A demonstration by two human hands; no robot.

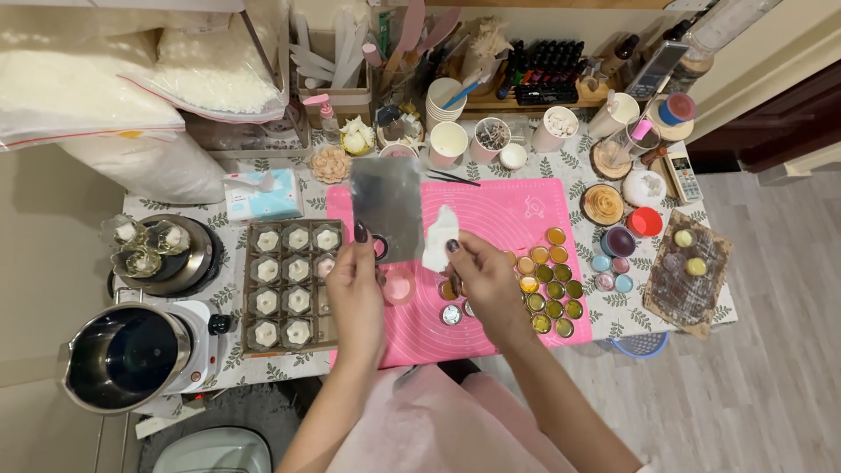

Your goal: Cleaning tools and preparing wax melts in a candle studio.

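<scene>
L hand (355, 285) holds metal sheet (386, 208), R hand (484, 278) holds white tissue (440, 238) over pink mat (517, 219).

Bare forearms, dark-polished nails on the left hand (355, 293) and right hand (486, 285), pale pink apron.

A pink silicone mat (517, 219) covers the middle of a table spread with a leaf-patterned cloth (596, 320), and a cluster of small round gold tins (550, 285) sits along the mat's right side. To the left lies a dark tray of white hexagonal moulded pieces (287, 285), with a steel pouring pot (123, 355) on a white hot plate near the table's front left corner. Along the back stand white paper cups (448, 140), a blue tissue pack (263, 197) and a wooden rack of small dark bottles (547, 70).
</scene>
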